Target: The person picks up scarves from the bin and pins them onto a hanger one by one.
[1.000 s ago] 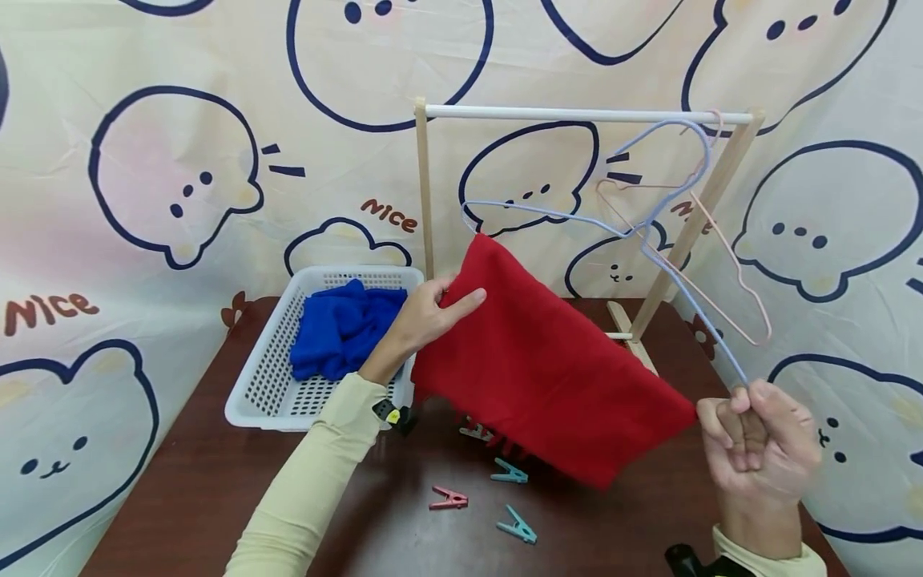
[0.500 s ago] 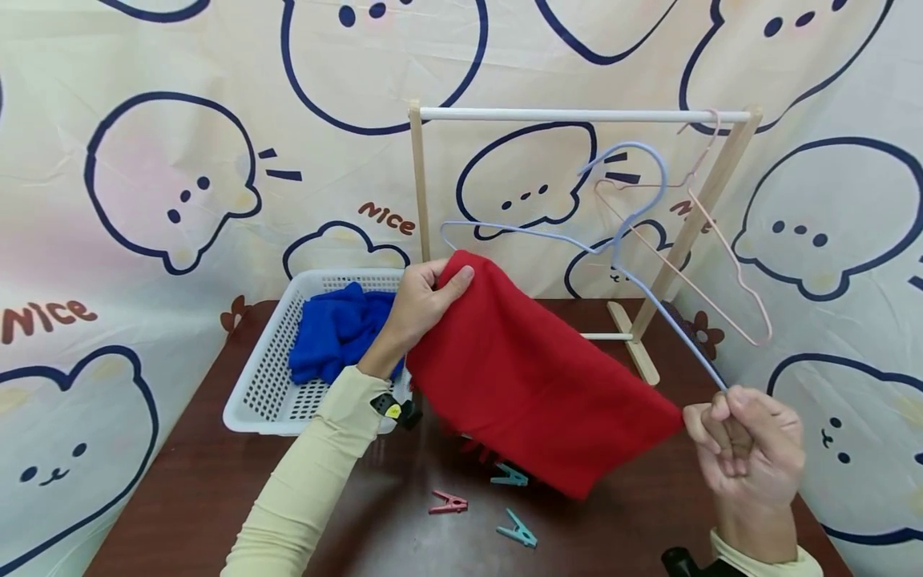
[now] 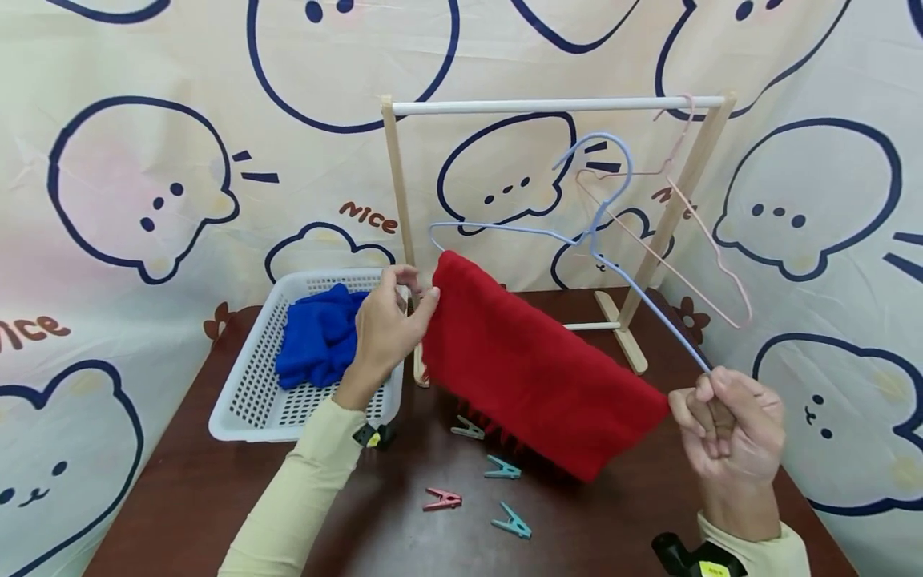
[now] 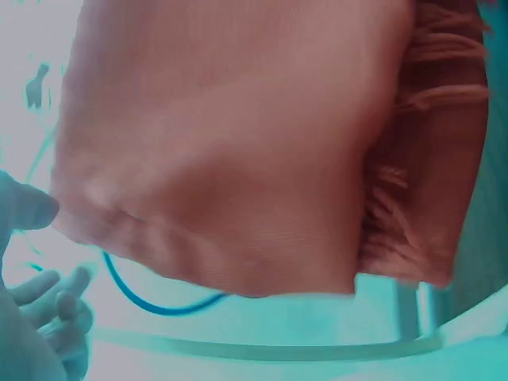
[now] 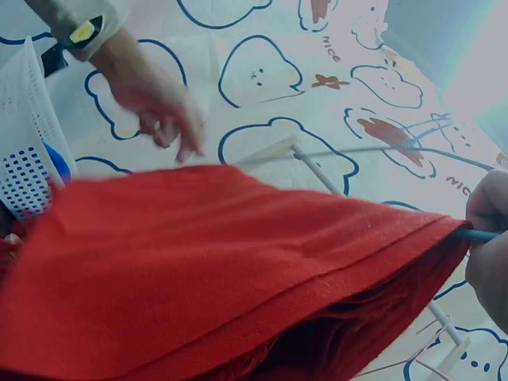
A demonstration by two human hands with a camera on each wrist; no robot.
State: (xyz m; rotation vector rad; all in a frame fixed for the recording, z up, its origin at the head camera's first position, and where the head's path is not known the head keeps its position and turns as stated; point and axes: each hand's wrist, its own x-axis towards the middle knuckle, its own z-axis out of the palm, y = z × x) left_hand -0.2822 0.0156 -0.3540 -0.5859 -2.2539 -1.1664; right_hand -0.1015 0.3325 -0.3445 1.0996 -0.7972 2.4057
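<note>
A red fringed scarf [image 3: 534, 353] hangs folded over the lower bar of a blue clothes hanger [image 3: 634, 288], which is tilted with its hook up. At the hanger's lower right end, my right hand [image 3: 731, 441] grips it with curled fingers, right beside the scarf's corner. My left hand [image 3: 385, 324] is at the scarf's upper left corner, fingers loosely bent and holding nothing. In the left wrist view, the thumb of the left hand [image 4: 40, 317] is close to the scarf [image 4: 230, 143]; the right wrist view has that hand [image 5: 159, 103] just beyond the cloth.
A white basket [image 3: 234, 401] with a blue cloth [image 3: 317, 332] stands at left. Several clothespins lie on the brown table [image 3: 346, 529], among them a red one [image 3: 442, 499] and a blue one [image 3: 512, 522]. Behind stands a wooden rack [image 3: 555, 106] bearing a pink hanger [image 3: 710, 240].
My left hand has let go of the scarf's upper corner and moved slightly left. The hanger and scarf have come down a little and shifted left in view, still in my right hand.
</note>
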